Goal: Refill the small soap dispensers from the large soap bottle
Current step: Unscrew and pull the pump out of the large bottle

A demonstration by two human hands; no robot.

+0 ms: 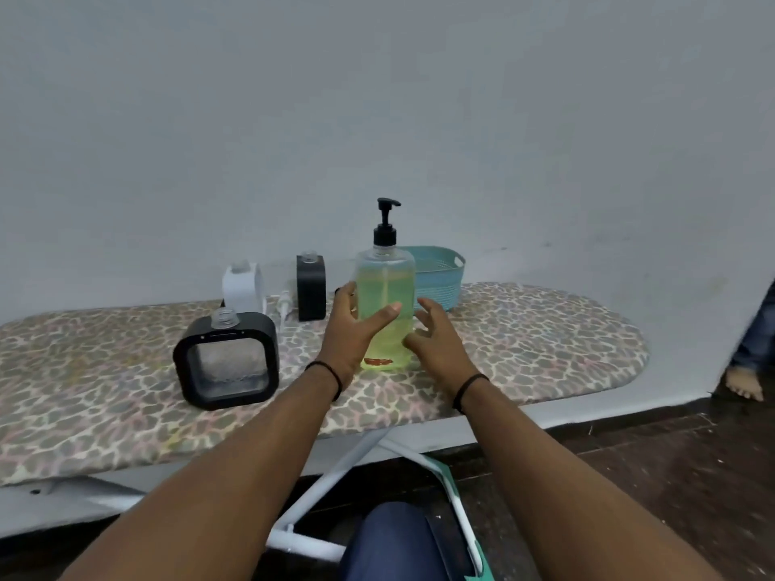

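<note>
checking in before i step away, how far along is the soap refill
Early. Done: all three small dispensers, the near black one, the white one and the far black one, stand with open necks, and a loose pump lies between them. In hand: the left hand grips the large soap bottle; the right hand is open beside it. Left: its black pump is on; no pouring yet.

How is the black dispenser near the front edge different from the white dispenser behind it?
The near black dispenser is black and looks larger, being closer; the white dispenser is white and looks smaller. The black one shows a clear window in its front face; the white one shows none from here. The black one stands towards the board's front edge, the white one by the wall. Both stand upright with open clear necks, pumps off.
</note>
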